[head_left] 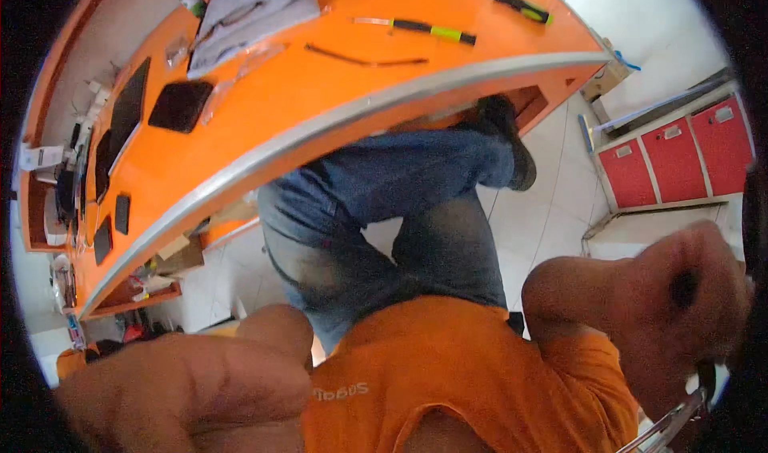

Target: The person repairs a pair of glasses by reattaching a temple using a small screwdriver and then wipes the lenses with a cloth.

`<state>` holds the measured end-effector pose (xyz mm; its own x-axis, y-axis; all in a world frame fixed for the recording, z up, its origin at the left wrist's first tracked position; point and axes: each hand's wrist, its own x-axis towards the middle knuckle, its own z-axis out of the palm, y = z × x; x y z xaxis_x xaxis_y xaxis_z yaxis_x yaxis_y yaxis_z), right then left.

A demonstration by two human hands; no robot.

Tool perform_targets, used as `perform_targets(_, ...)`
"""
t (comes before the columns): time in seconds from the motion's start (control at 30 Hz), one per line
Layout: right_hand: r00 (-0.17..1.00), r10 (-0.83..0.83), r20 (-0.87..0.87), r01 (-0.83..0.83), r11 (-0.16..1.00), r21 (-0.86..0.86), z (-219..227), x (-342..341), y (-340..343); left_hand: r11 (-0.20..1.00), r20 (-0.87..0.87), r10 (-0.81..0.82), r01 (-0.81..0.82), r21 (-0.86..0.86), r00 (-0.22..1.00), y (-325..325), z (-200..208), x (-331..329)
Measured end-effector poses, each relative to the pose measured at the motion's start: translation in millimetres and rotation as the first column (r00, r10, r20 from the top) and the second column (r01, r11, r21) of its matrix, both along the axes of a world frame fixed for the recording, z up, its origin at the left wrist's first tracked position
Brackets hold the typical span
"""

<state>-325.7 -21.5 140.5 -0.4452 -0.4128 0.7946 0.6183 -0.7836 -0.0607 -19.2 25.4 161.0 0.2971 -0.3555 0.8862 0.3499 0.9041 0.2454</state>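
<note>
Both hands are raised close to the camera, away from the table. My left hand (176,381) fills the lower left, large and blurred, and its fingers cannot be made out. At the right edge my right hand (692,293) is curled closed, with a dark gap between the folded fingers. Whatever it may grip is hidden, though a dark edge lies beside it. Below that hand shows part of a thin metal frame (680,413), cut off by the rim. I sit in an orange shirt (448,349) and blue jeans (384,181), legs crossed.
An orange table (264,125) with a metal edge curves ahead. On it lie two green-black screwdrivers (432,31) (520,7), a thin dark cable (364,59), a black phone-like slab (182,106) and a grey cloth (252,23). Red drawers (676,153) stand right.
</note>
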Motion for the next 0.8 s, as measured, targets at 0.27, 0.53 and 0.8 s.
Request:
perform_targets(0.27, 0.986, -0.136, -0.099, 0.144, 0.987, 0.075, -6, 44, 4, 0.999, 0.006, 0.052, -0.052, -0.011, 0.999, -2, 2, -6)
perform_targets(0.53, 0.914, -0.165, -0.37, 0.131, 0.985, -0.115, 15, 37, -7, 0.995, -0.01, 0.084, -0.085, -0.05, 0.996, 1, 5, -5)
perform_targets(0.8, 0.967, -0.176, -0.185, 0.167, 0.984, -0.063, 22, 49, -7, 0.975, 0.003, 0.155, -0.152, -0.163, 0.988, -5, 17, 6)
